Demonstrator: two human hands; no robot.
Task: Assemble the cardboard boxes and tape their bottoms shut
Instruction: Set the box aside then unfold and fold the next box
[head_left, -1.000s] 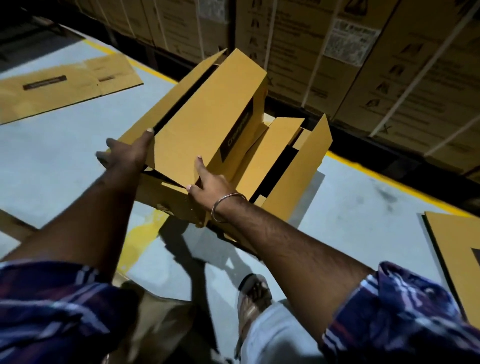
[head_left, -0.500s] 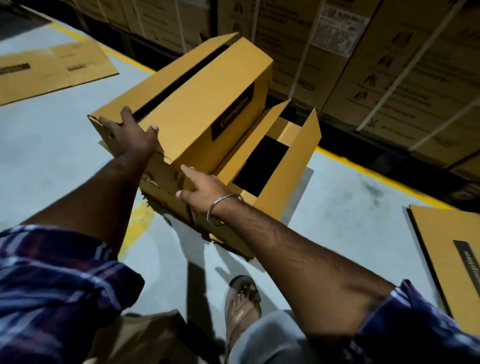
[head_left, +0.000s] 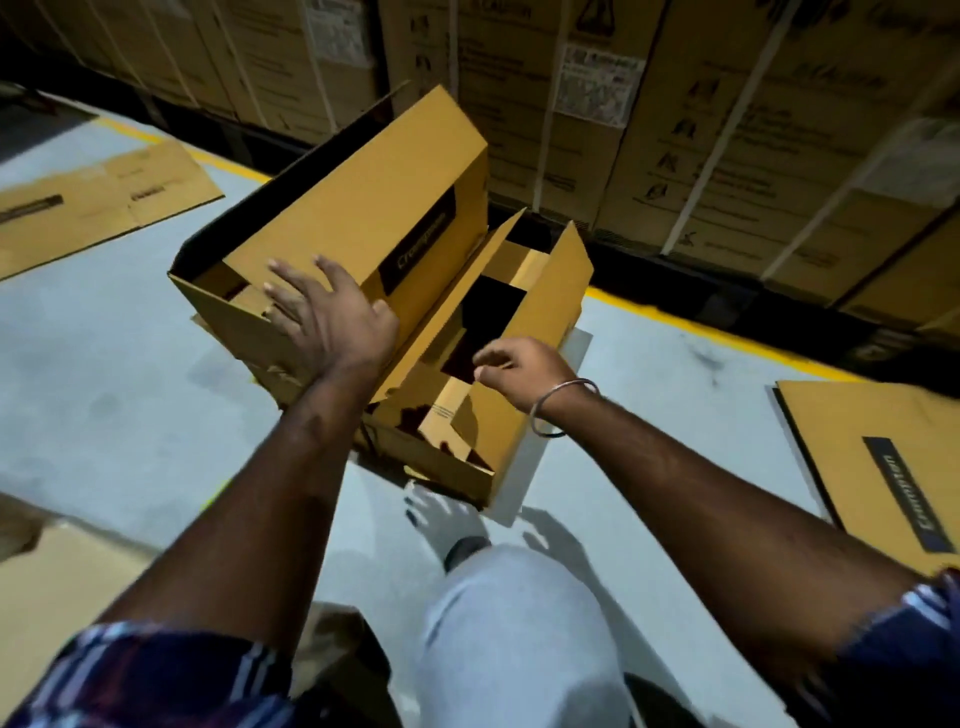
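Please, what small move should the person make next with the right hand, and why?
Probably lower the right hand onto the tall flap and fold it inward. The left hand presses flat on the upper box, while the lower box has its flaps standing up and the right hand hovers, holding nothing.

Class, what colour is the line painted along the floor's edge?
Yellow line, clearest in the head view.

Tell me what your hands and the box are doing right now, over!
Left hand flat on box, fingers spread. Right hand loosely curled over the open flaps, holding nothing. Bottom untaped. Nothing in the way.
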